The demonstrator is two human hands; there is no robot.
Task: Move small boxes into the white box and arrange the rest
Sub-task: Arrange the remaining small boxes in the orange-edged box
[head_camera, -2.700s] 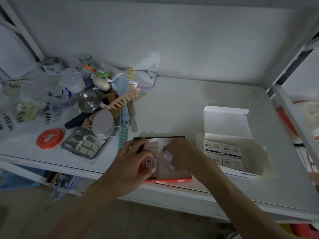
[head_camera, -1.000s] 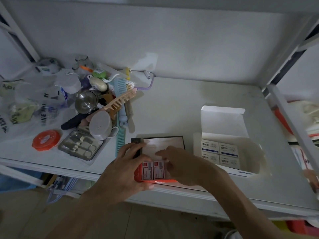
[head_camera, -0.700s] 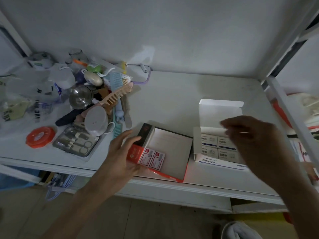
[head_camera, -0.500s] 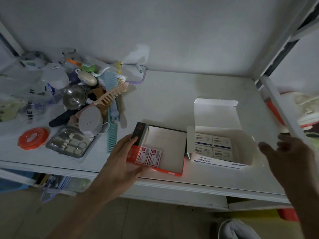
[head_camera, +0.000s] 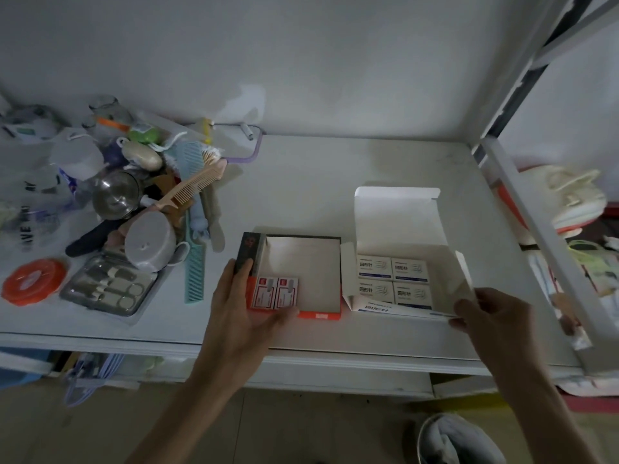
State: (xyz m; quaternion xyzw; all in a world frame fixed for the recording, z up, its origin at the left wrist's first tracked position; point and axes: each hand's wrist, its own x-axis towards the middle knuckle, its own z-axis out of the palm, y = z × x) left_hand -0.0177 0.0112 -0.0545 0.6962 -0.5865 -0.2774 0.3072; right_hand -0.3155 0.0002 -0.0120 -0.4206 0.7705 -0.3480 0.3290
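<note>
A shallow orange-and-black box (head_camera: 303,272) lies open near the shelf's front edge, with two small red-and-white boxes (head_camera: 276,293) in its front left corner. My left hand (head_camera: 246,313) grips that box's left front corner, thumb along its front edge. Directly to its right stands the white box (head_camera: 402,226), lid flap up, holding several small white boxes with blue print (head_camera: 392,279). My right hand (head_camera: 492,316) pinches the white box's front right corner flap.
A pile of clutter fills the shelf's left part: a peach comb (head_camera: 192,187), a teal comb (head_camera: 195,272), a steel cup (head_camera: 115,194), a manicure set (head_camera: 109,289) and an orange round lid (head_camera: 33,279). A slanted white frame post (head_camera: 542,236) borders the right.
My right hand left the orange box, swung right and came down on the white box's front right corner. My left hand slid the orange box to sit square against the white box.
</note>
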